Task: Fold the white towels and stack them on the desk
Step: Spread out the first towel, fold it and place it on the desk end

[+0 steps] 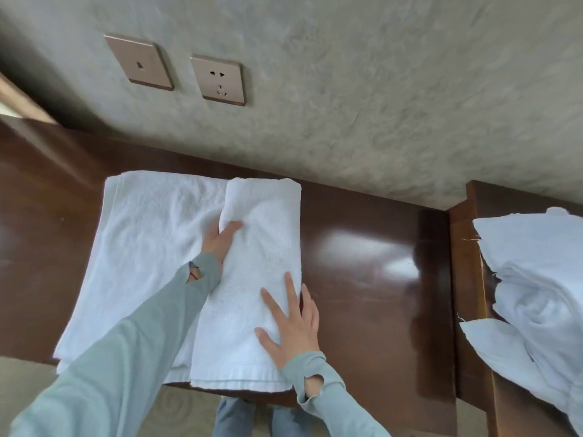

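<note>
The fingers of the right hand are lying spread apart and flat on the folded-over part of the white towel, pressing near its right fold toward the table's front edge. The fingers of the left hand are curling together around the left edge of that same folded layer, the thumb side tucked beneath it, so they are clamping on the cloth. Both light green sleeves are reaching in from the front. The towel is lying on the dark brown table, its unfolded part stretching toward the left, its near hem hanging just over the front edge. A heap of unfolded white towels is sitting by the right end.
</note>
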Tool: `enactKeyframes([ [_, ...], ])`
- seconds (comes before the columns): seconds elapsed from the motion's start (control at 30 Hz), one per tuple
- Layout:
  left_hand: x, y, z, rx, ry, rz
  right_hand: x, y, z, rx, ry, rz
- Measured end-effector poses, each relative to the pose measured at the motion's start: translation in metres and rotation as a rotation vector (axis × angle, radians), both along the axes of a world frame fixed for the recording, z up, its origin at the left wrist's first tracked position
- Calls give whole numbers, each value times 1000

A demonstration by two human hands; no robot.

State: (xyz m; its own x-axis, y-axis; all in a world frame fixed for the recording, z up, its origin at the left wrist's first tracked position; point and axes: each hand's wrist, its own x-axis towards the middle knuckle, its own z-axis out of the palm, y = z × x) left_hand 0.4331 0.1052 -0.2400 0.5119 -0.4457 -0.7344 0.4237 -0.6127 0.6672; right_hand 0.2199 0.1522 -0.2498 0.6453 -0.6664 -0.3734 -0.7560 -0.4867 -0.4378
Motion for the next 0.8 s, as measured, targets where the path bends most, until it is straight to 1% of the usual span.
enactKeyframes([
  [0.07,0,-2,-2,-10,-336,-99,4,-1,2,32,17,6],
  [0.1,0,-4,-1,-15,-422,-141,5,-2,2,57,28,2],
  [0.2,5,-4,-2,18,-475,-274,6,-5,4,116,34,-39],
  [0.23,5,-3,-3,39,-571,-345,7,-3,6,154,-8,-91],
  [0.3,1,1,-3,85,-885,-449,14,-1,9,226,-179,-276],
  [0.33,-3,2,-1,73,-977,-469,17,-4,12,256,-272,-402],
  [0.37,-7,4,0,49,-989,-508,19,-10,13,300,-333,-541],
  [0.4,-11,9,-2,16,-931,-556,22,-18,17,372,-337,-669],
  [0.43,-14,16,-3,-19,-811,-591,25,-26,17,465,-291,-767],
  [0.47,-14,24,-6,-49,-669,-599,28,-34,17,556,-214,-813],
  [0.5,-12,32,-9,-83,-572,-586,31,-41,18,632,-157,-814],
  [0.57,-6,37,-7,-133,-480,-528,40,-49,24,700,-178,-785],
  [0.6,-2,35,-3,-132,-422,-490,45,-52,32,692,-209,-770],
  [0.67,4,29,5,-87,-273,-434,56,-55,52,612,-270,-669],
  [0.7,8,30,9,-76,-167,-407,66,-55,65,567,-290,-601],
  [0.8,31,46,20,-170,251,-268,103,-44,105,394,-297,-351],
])
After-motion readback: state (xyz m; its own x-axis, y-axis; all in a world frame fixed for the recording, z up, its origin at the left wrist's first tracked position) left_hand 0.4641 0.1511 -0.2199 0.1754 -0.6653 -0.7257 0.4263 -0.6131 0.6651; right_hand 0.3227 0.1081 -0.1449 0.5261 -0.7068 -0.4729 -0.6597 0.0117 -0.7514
